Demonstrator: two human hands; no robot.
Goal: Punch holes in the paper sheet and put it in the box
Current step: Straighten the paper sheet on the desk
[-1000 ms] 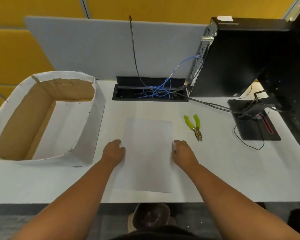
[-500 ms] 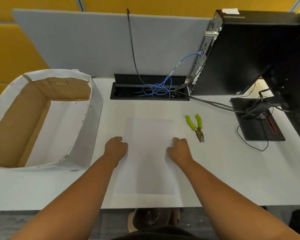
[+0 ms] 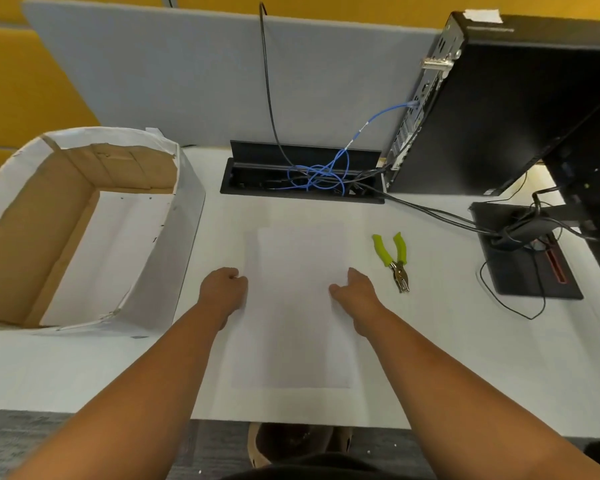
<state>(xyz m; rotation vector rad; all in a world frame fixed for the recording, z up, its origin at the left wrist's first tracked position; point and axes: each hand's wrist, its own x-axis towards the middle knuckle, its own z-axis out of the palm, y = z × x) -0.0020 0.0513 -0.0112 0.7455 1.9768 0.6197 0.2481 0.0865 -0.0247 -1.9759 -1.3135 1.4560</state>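
Observation:
A white paper sheet (image 3: 291, 306) lies flat on the white table (image 3: 465, 358), right in front of me. My left hand (image 3: 224, 289) sits at the sheet's left edge with its fingers curled onto that edge. At the right edge, my right hand (image 3: 355, 289) has its thumb on top of the paper and its fingers curled at the rim. A hole punch (image 3: 394, 259) with green handles lies untouched just right of the sheet. The cardboard box (image 3: 184, 220), lined with white paper, stands open on the left.
An open cable tray (image 3: 302, 174) with blue wires sits behind the sheet. A black computer tower (image 3: 516, 116) and a black stand base (image 3: 523, 268) with cables occupy the right. A grey divider panel (image 3: 187, 74) closes off the back.
My right hand has slid slightly inward, so its thumb now lies on the sheet. The left hand stays at the left edge. The sheet has not moved.

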